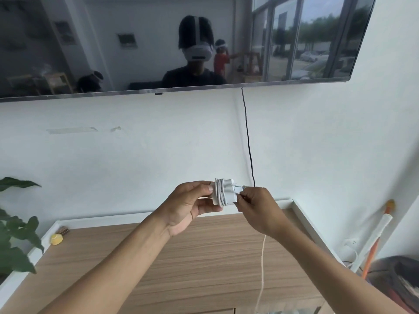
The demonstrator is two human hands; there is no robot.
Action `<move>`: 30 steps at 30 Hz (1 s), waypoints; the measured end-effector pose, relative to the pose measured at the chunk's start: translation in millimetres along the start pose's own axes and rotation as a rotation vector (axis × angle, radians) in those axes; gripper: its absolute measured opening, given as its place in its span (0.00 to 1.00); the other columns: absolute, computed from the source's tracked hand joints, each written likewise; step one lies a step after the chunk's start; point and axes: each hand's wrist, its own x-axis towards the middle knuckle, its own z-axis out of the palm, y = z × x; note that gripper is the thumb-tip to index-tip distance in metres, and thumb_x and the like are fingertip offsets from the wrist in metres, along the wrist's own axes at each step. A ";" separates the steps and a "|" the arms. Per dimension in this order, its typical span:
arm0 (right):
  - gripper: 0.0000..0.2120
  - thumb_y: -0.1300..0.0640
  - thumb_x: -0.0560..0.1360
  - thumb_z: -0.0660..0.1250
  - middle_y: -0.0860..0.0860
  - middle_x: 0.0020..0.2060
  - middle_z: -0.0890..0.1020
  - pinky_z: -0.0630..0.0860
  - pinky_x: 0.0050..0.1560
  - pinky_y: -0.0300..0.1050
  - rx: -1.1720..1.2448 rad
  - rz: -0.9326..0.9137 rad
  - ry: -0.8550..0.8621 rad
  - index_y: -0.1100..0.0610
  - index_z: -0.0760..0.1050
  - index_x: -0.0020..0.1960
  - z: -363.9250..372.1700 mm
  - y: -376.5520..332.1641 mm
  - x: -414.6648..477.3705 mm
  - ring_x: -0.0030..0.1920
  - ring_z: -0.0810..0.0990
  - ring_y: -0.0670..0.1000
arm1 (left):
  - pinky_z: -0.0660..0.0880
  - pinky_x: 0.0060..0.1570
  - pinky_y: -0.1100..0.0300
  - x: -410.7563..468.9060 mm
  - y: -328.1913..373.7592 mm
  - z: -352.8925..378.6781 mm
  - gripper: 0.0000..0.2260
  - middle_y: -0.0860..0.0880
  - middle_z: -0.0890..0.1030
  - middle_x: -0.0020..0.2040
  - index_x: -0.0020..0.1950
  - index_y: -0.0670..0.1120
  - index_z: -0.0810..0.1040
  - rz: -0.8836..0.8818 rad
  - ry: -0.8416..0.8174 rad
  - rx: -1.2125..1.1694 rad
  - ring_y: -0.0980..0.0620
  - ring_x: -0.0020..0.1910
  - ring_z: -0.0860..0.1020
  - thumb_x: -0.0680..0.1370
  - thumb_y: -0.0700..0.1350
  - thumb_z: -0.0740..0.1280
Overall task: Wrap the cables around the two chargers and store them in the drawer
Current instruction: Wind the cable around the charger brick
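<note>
A white charger (226, 193) is held up in front of the wall, above the wooden cabinet top (181, 257). Several turns of white cable are wound around its body. My left hand (188, 205) grips the charger from the left, thumb on top and fingers underneath. My right hand (258, 209) pinches the cable's plug end (240, 188) at the charger's right side. A second white cable (261, 275) hangs down past my right forearm toward the bottom edge. A second charger and the drawer are not visible.
A wall-mounted TV (172, 44) hangs above, with a black cord (248, 141) running down the wall. A leafy plant (15, 234) stands at the left. A small yellow object (56, 239) lies on the cabinet's back left corner. A wall socket (351, 243) and poles (376, 236) are at the right.
</note>
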 end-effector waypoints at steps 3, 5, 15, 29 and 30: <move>0.22 0.62 0.77 0.63 0.48 0.20 0.61 0.55 0.27 0.40 -0.055 -0.038 0.051 0.51 0.59 0.27 8.2 1.3 -3.2 0.26 0.58 0.48 | 0.81 0.44 0.56 1.7 -4.0 0.9 0.09 0.40 0.82 0.45 0.52 0.33 0.79 -0.005 0.072 -0.002 0.47 0.43 0.82 0.78 0.37 0.63; 0.21 0.59 0.78 0.62 0.48 0.21 0.61 0.57 0.28 0.43 -0.131 -0.083 0.024 0.52 0.60 0.28 11.8 -1.4 -6.0 0.26 0.58 0.49 | 0.82 0.44 0.56 4.4 -5.7 0.4 0.09 0.39 0.82 0.46 0.51 0.32 0.79 0.007 0.137 -0.033 0.46 0.43 0.82 0.78 0.37 0.63; 0.12 0.52 0.78 0.58 0.48 0.36 0.79 0.74 0.38 0.47 -0.489 -0.194 -0.134 0.55 0.75 0.41 3.8 -14.6 -7.8 0.37 0.75 0.55 | 0.83 0.42 0.57 12.8 -16.0 -11.0 0.02 0.38 0.80 0.41 0.47 0.37 0.79 0.076 0.396 0.379 0.44 0.40 0.81 0.76 0.34 0.68; 0.09 0.52 0.78 0.66 0.42 0.25 0.77 0.64 0.30 0.31 -0.049 -0.024 -0.157 0.54 0.81 0.43 -19.2 -26.9 13.9 0.25 0.68 0.43 | 0.81 0.44 0.54 -11.1 -16.4 -14.7 0.08 0.39 0.82 0.44 0.51 0.37 0.79 0.030 0.044 0.335 0.46 0.43 0.82 0.73 0.38 0.69; 0.10 0.52 0.78 0.65 0.43 0.24 0.76 0.63 0.30 0.31 -0.009 0.000 -0.152 0.54 0.81 0.43 -17.7 -24.3 14.6 0.24 0.66 0.43 | 0.81 0.45 0.53 -12.3 -15.4 -15.0 0.12 0.38 0.82 0.45 0.52 0.35 0.78 0.023 0.031 0.290 0.44 0.44 0.81 0.72 0.40 0.68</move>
